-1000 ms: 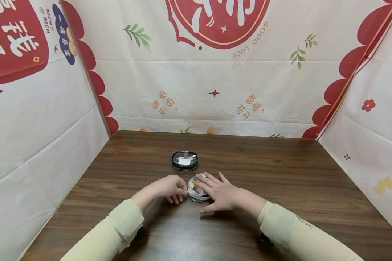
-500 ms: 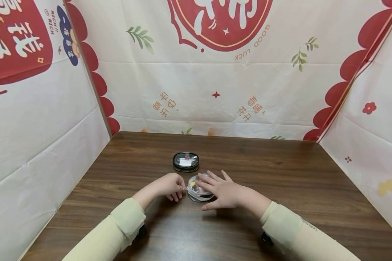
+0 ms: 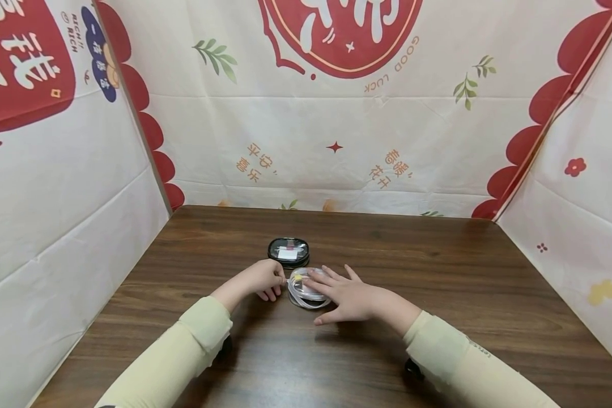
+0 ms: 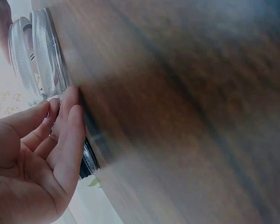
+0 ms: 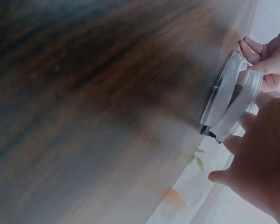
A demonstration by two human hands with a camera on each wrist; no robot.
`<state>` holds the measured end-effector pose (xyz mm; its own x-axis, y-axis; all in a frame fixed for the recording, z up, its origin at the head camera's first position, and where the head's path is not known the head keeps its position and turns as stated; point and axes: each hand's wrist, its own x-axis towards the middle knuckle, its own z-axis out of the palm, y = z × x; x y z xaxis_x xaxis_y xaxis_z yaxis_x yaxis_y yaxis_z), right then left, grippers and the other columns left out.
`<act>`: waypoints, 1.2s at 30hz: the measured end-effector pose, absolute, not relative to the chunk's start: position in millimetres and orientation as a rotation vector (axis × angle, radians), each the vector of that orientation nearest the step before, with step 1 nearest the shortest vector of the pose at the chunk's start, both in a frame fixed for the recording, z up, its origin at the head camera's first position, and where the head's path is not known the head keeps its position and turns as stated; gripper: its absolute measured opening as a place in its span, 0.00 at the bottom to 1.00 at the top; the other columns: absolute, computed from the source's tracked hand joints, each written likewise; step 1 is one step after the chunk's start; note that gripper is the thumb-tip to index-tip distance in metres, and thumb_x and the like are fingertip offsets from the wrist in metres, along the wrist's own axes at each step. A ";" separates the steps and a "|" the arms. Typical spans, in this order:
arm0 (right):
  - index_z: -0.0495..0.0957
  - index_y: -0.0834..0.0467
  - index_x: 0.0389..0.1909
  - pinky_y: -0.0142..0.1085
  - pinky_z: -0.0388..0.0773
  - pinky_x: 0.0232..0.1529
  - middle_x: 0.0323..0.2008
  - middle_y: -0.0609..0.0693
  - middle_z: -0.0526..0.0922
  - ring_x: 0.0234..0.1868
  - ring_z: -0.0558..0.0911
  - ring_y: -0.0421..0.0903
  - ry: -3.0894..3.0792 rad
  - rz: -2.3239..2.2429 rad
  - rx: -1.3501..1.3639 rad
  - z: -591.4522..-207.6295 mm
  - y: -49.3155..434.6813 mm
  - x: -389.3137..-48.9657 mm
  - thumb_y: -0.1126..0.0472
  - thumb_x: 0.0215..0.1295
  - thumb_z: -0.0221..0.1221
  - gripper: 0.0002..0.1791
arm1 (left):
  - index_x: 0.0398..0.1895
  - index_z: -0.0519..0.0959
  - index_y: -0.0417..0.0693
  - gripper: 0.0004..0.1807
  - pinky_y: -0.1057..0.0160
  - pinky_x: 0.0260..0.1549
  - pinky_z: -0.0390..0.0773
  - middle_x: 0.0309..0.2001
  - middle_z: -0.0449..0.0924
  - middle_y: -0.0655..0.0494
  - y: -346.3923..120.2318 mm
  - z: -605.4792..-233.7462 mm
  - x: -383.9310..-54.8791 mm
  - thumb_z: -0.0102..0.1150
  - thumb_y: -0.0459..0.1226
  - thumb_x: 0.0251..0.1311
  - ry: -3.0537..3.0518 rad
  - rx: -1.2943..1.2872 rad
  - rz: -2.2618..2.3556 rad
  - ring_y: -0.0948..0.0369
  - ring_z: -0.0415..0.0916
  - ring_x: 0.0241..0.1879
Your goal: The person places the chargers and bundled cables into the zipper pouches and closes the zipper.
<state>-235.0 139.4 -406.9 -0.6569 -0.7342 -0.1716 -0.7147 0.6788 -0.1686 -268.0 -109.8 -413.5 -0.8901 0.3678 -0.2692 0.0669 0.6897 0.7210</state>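
Note:
A small round clear pouch point(image 3: 298, 288) with whitish zipper edging and a yellow spot on top lies mid-table. My left hand point(image 3: 266, 279) is at its left side, thumb and forefinger pinching the small zipper pull point(image 4: 45, 97). In the right wrist view the pouch point(image 5: 225, 95) gapes along its zipper, with something dark inside. My right hand point(image 3: 351, 296) is spread, fingertips on the pouch's top and thumb held out toward the near side. Part of the top is hidden beneath those fingers.
Just behind the clear pouch stands an oval black-edged pouch point(image 3: 288, 250) with a clear top and a white label inside. The brown wood table point(image 3: 428, 266) is enclosed by printed white cloth point(image 3: 306, 124) at the back and sides.
My left hand has moved away from me along the pouch's left side, with the zipper pull. A gap along the pouch's near edge has widened. The right hand stays on top.

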 end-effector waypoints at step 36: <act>0.41 0.45 0.78 0.67 0.38 0.65 0.78 0.47 0.39 0.76 0.41 0.56 2.702 -0.024 -1.110 -415.4 133.2 -227.1 0.25 0.59 0.51 0.54 | 0.29 0.77 0.37 0.08 0.60 0.21 0.81 0.25 0.81 0.51 -109.9 -407.1 -247.9 0.54 0.30 0.68 2.464 0.523 0.993 0.56 0.82 0.22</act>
